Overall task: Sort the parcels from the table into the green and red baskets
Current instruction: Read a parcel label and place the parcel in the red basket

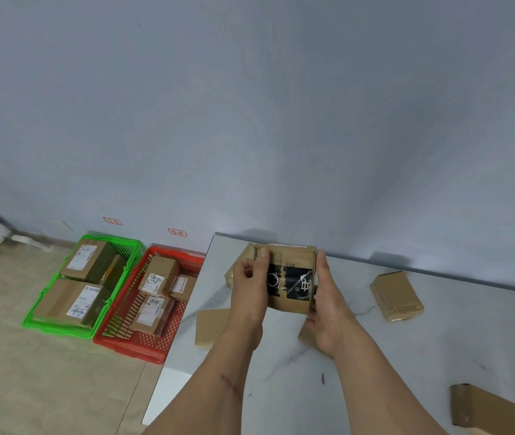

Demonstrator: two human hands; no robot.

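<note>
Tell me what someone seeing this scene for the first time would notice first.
Probably the cardboard parcel with black tape, held up over the white table between the left hand and the right hand. Next, the bright green basket and red basket side by side on the floor at left, both already holding labelled boxes. More brown parcels lie scattered on the table.
</note>
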